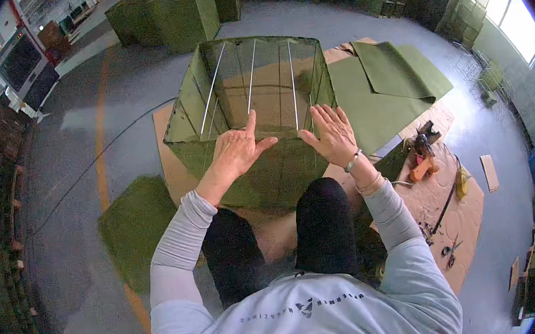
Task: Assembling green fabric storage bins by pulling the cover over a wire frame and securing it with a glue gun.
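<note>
In front of my knees stands an olive-green open-topped box (pixel 274 169) with fabric-like, partly see-through walls. Three thin pale rods (pixel 292 78) run across its top, from the far rim to the near one. My left hand (pixel 236 151) rests on the near rim, index finger stretched forward beside the middle rod and thumb out to the side; its other fingers look bent. At the near right corner my right hand (pixel 333 136) lies flat, fingers stretched forward and thumb pointing inward beside the right rod. Neither hand grips anything that I can see.
Green sheets (pixel 382 104) lie to the right on cardboard. Nearer, another cardboard piece (pixel 467 213) bears scissors (pixel 450 253), an orange-bodied tool (pixel 421 169) and small dark bits. Green material (pixel 136 228) lies left; a cable (pixel 121 131) crosses the floor. Green boxes (pixel 188 18) stand behind.
</note>
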Available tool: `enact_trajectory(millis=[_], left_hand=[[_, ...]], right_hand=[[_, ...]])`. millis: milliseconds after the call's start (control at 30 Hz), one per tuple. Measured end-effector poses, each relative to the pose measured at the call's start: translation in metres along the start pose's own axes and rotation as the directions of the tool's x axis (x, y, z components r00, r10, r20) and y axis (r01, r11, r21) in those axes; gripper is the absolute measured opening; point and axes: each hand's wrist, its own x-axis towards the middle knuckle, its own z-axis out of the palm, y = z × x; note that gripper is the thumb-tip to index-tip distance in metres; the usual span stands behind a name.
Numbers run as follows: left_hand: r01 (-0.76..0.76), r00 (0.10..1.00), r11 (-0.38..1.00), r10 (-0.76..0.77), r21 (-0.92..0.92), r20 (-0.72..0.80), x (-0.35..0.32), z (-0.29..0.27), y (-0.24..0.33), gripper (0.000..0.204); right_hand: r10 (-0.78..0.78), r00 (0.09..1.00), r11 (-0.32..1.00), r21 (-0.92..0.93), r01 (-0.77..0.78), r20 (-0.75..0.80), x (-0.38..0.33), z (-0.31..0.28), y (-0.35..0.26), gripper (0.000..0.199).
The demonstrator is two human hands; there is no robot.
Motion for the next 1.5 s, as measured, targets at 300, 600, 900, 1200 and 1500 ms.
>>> enact_trajectory(millis=[300, 600, 900, 1200, 1500], left_hand=[[-0.227, 0.871, 0.92, 0.045, -0.318, -0.489, 0.032, 0.006, -0.055, 0.076], [0.405, 0.832, 0.827, -0.51, -0.389, -0.218, 0.084, -0.004, -0.225, 0.072], [0.306, 0.847, 0.941, -0.337, -0.141, -0.41, 0.138, 0.041, -0.247, 0.051], [0.286, 0.878, 0.953, -0.217, 0.103, -0.427, 0.109, 0.038, -0.271, 0.044], [0.306, 0.876, 0.947, -0.241, 0.095, -0.417, 0.095, 0.034, -0.321, 0.05]], right_hand=[[0.231, 0.925, 0.911, 0.399, -0.098, -0.3, 0.035, 0.015, 0.067, 0.068], [0.418, 0.9, 0.713, 0.571, -0.407, 0.12, 0.037, 0.033, 0.075, 0.04], [0.39, 0.916, 0.814, 0.5, -0.296, -0.093, 0.049, 0.064, 0.087, 0.027], [0.412, 0.871, 0.69, 0.534, -0.489, 0.266, 0.083, 0.036, 0.055, 0.056], [0.03, 0.952, 0.835, 0.531, 0.143, -0.304, 0.065, 0.014, 0.003, 0.057]])
